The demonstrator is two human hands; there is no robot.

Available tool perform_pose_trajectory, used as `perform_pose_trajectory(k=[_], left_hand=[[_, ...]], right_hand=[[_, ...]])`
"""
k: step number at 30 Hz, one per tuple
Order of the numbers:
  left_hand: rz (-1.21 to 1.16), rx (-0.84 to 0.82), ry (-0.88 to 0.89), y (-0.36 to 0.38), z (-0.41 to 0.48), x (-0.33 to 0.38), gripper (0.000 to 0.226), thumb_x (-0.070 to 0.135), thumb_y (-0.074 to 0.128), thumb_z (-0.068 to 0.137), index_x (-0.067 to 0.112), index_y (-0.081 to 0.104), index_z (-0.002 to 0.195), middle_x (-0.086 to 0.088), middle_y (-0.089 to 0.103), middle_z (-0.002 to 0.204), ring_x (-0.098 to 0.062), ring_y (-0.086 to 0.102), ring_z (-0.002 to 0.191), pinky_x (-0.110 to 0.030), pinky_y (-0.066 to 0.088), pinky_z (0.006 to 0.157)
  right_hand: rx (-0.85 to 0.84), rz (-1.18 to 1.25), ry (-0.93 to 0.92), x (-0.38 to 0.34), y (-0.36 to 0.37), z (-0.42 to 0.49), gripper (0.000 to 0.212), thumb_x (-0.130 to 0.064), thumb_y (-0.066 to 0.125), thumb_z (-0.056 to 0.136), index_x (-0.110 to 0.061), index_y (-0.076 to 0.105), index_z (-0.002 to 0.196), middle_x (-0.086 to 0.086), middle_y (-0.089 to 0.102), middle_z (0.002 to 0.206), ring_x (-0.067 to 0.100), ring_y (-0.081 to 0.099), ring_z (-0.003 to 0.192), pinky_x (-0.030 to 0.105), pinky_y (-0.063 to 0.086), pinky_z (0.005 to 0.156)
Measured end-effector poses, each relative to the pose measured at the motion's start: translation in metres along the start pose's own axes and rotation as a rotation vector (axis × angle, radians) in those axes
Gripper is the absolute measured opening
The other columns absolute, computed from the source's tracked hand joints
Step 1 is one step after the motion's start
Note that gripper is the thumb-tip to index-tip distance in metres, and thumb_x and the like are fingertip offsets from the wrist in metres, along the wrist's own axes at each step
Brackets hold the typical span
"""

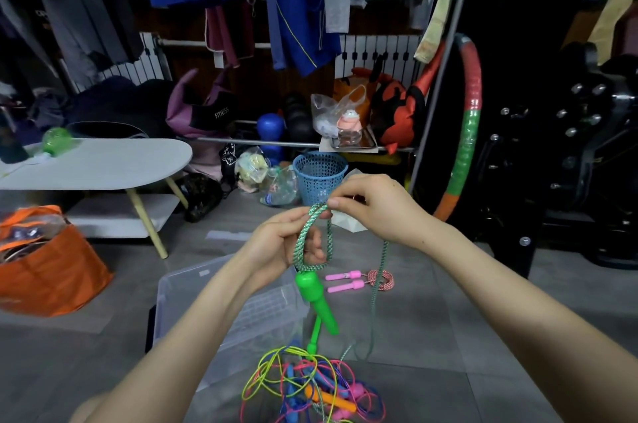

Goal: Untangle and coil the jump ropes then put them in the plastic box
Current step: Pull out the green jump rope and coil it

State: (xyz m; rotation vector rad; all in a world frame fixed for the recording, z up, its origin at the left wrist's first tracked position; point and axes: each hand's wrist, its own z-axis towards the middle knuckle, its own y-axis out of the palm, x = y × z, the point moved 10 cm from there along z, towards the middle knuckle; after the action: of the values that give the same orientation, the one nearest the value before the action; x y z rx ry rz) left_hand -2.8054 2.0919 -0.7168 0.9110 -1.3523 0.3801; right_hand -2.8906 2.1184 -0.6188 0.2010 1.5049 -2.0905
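Both hands are raised in the middle. The left hand [288, 244] holds a small loop of green and white rope [302, 237], and the right hand [376, 208] pinches the top of this loop. A green handle [312, 294] hangs just under the loop. Below the arms stands a clear plastic box [193, 301]. At the near edge lies a tangle of coloured ropes [310, 384]. A coiled rope with pink handles [359, 281] lies on the floor to the right. Farther away stand a blue basket [319, 177], a white table [93, 160] and, on the left, an orange bag [51, 267].
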Motion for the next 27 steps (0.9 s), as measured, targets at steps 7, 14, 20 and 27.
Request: perform_pose_trajectory(k=[7, 14, 20, 27], left_hand=[[0.068, -0.111, -0.011, 0.015, -0.001, -0.002, 0.029, 0.019, 0.04, 0.086, 0.001, 0.058, 0.1, -0.006, 0.047, 0.052, -0.017, 0.044, 0.042, -0.025, 0.042, 0.048], [-0.071, -0.109, -0.035, 0.016, 0.004, 0.0, 0.027, 0.017, 0.043, 0.086, -0.001, 0.06, 0.096, 0.008, 0.026, 0.045, 0.0, 0.019, 0.036, -0.015, 0.013, 0.038], [-0.277, -0.247, 0.006, 0.019, -0.002, 0.021, 0.032, 0.021, 0.077, 0.069, 0.002, 0.069, 0.094, 0.009, 0.019, 0.049, -0.002, 0.015, 0.039, -0.014, 0.019, 0.036], [-0.314, -0.141, 0.082, -0.012, -0.002, 0.038, 0.037, 0.021, 0.076, 0.067, 0.002, 0.068, 0.098, 0.008, 0.027, 0.047, -0.002, 0.019, 0.036, -0.014, 0.019, 0.035]], right_hand=[[0.028, -0.04, 0.041, 0.017, -0.011, 0.001, 0.02, -0.033, 0.057, 0.09, -0.02, 0.072, 0.095, -0.014, 0.057, 0.082, 0.004, 0.051, 0.079, 0.028, 0.041, 0.073], [-0.032, 0.181, 0.057, 0.044, 0.003, -0.003, 0.018, -0.018, 0.058, 0.09, -0.019, 0.068, 0.105, -0.007, 0.067, 0.101, 0.007, 0.059, 0.095, 0.023, 0.044, 0.085], [0.027, 0.438, 0.294, 0.12, 0.051, -0.045, 0.011, 0.001, 0.053, 0.09, -0.007, 0.057, 0.097, 0.001, 0.061, 0.074, -0.002, 0.055, 0.061, 0.013, 0.045, 0.065], [0.328, 0.724, 0.75, 0.18, 0.119, -0.137, 0.016, -0.005, 0.064, 0.085, -0.007, 0.05, 0.077, 0.005, 0.057, 0.056, 0.017, 0.046, 0.053, 0.018, 0.038, 0.047]])
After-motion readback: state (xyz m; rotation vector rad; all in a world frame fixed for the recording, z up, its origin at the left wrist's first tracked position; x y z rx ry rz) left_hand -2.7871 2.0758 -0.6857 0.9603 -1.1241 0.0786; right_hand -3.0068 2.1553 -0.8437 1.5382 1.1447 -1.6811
